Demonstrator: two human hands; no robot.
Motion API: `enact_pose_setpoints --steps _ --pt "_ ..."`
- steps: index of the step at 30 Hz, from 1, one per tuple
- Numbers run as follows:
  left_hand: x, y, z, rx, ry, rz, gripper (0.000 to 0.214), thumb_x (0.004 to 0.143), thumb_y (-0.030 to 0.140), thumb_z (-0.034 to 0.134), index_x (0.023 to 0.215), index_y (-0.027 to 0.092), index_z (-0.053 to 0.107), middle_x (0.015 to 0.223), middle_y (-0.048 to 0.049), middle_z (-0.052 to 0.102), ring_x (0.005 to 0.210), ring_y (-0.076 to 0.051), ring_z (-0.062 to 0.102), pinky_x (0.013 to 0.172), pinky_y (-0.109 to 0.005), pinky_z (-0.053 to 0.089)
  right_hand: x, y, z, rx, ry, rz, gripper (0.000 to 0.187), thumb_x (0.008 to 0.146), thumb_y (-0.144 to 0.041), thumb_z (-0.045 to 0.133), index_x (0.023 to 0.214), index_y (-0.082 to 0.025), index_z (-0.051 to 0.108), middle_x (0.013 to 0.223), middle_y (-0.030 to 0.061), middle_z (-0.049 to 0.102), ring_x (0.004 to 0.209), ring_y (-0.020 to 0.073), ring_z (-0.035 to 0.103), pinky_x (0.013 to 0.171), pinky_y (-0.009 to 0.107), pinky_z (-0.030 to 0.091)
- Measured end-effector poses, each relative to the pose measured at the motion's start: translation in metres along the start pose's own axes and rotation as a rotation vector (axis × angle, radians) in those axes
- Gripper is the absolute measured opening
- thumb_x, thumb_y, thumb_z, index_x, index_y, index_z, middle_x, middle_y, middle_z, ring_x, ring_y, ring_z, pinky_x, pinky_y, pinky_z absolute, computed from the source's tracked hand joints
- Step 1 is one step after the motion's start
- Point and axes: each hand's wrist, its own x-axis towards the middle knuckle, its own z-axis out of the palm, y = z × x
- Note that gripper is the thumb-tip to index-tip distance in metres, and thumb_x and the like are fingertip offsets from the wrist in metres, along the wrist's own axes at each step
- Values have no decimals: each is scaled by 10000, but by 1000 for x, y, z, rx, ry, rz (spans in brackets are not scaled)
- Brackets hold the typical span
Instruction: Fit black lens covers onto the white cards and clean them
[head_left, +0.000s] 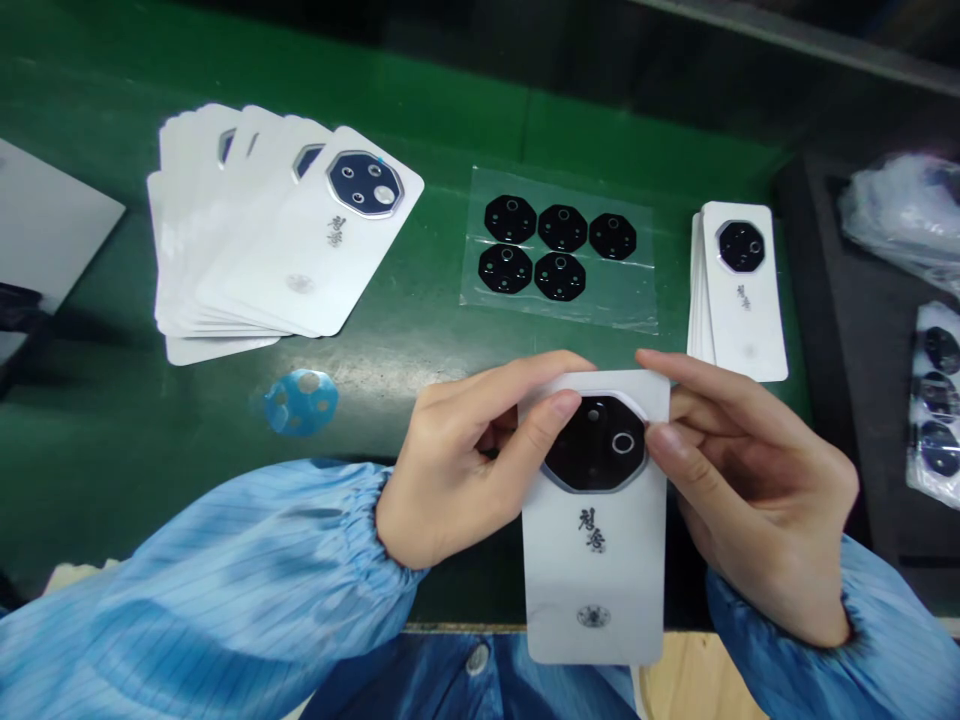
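Observation:
A white phone back cover (600, 570) with dark lettering is held upright between my two hands near the table's front edge. Set in its octagonal frame is a glossy black camera lens plate (592, 455). My left hand (480, 450) grips the cover's upper left, its thumb lying on the plate's upper left edge. On the other side my right hand (750, 490) pinches the cover's right edge, the thumb beside the plate and the index finger at the top corner. The fingers behind the cover are partly hidden.
A fanned stack of white covers (285, 260) lies at left. Several black lens plates (561, 228) sit on a clear film sheet (630, 295). A blue film piece (301, 403) lies nearer. More covers (750, 330) are at right, beside a dark tray (832, 280) with plastic-wrapped parts (937, 400).

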Motion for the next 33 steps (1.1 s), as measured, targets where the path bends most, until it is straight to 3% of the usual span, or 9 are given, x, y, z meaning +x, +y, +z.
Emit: enact_pose_setpoints --steps 11,14,17,20,22,24,27,31,33 --pt "2 1 1 47 14 -34 158 910 226 543 954 212 694 699 34 679 448 -53 497 362 -179 397 2 1 -1 33 -20 10 308 887 -196 606 1173 -306 624 808 12 667 660 162 617 485 269 509" --pt "5 -3 2 38 35 -98 155 897 256 563 923 200 705 596 45 621 397 -43 419 326 -171 332 2 2 -3 125 -177 64 441 907 -183 570 1328 -285 486 947 25 685 700 145 652 540 249 549" --pt "8 -9 1 3 91 -184 190 889 327 574 913 192 704 689 13 677 459 -66 493 359 -175 371 3 3 -6 190 -422 119 671 904 -142 554 1466 -289 219 1028 44 690 766 155 681 589 258 570" --pt "11 -15 -1 -120 101 -268 257 898 384 555 1012 194 686 921 -32 710 672 -119 623 504 -192 501 9 2 -16 154 -458 156 601 900 -170 575 1430 -239 301 970 54 708 761 166 690 564 245 554" --pt "12 -17 -1 -288 44 -319 364 929 416 491 1209 206 590 1046 -54 683 835 -159 657 655 -249 571 17 2 -33 124 -316 153 471 896 -236 603 1337 -202 442 973 74 714 756 175 694 567 251 554" --pt "14 -19 -1 -395 -21 -344 441 952 438 430 1320 199 477 1078 -71 660 927 -178 650 747 -305 583 30 8 -57 53 -48 78 435 869 -294 643 1269 -188 510 1033 95 707 832 200 695 647 288 572" --pt "15 -23 1 -324 -97 -336 417 952 464 408 1181 153 566 1029 -87 656 950 -187 636 765 -310 572 53 32 -95 -263 320 -41 502 862 -366 612 1305 -170 478 1086 116 688 897 231 683 709 348 568" --pt "14 -29 5 -196 -154 -301 367 922 458 464 972 145 647 918 -77 672 856 -175 649 712 -280 563 82 78 -124 -466 488 -37 396 881 -379 547 1163 -102 563 868 85 683 761 218 658 671 371 538" --pt "13 -32 7 -167 -167 -269 332 908 436 498 938 146 656 885 -71 678 816 -165 654 693 -264 558 89 92 -125 -589 553 -50 342 884 -395 579 1103 -133 585 925 64 648 814 201 628 753 398 519"
